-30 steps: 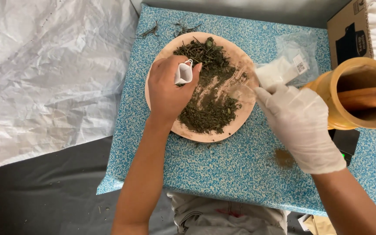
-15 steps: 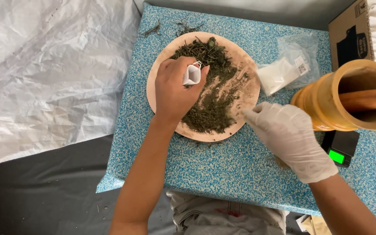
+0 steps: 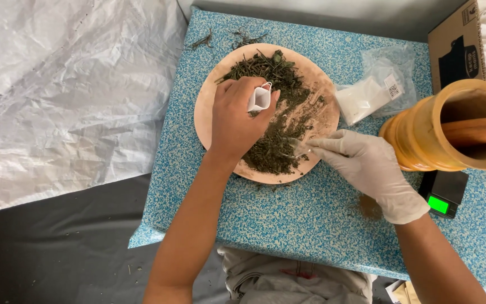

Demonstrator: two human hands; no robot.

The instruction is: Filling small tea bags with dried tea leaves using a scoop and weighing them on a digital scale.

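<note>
Pinching a small white sachet (image 3: 259, 99) in my bare left hand (image 3: 236, 121), I hold its mouth open over the dried herbs (image 3: 277, 146). Just right of that grip, my gloved right hand (image 3: 369, 163) holds a clear scoop (image 3: 299, 147) in the herbs on the round plate (image 3: 203, 112).

A clear plastic packet (image 3: 379, 84) lies on the blue speckled table (image 3: 288, 225), just right of the round plate (image 3: 209, 101); it holds something flat and white, and carries a small white square label (image 3: 392, 88) with a dark printed code. At the top right corner stands a brown cardboard box (image 3: 455, 48) with a black printed shape on its side. Below the wooden mortar (image 3: 451, 132), a small black device (image 3: 444, 191) shows a glowing green screen (image 3: 437, 204).
</note>
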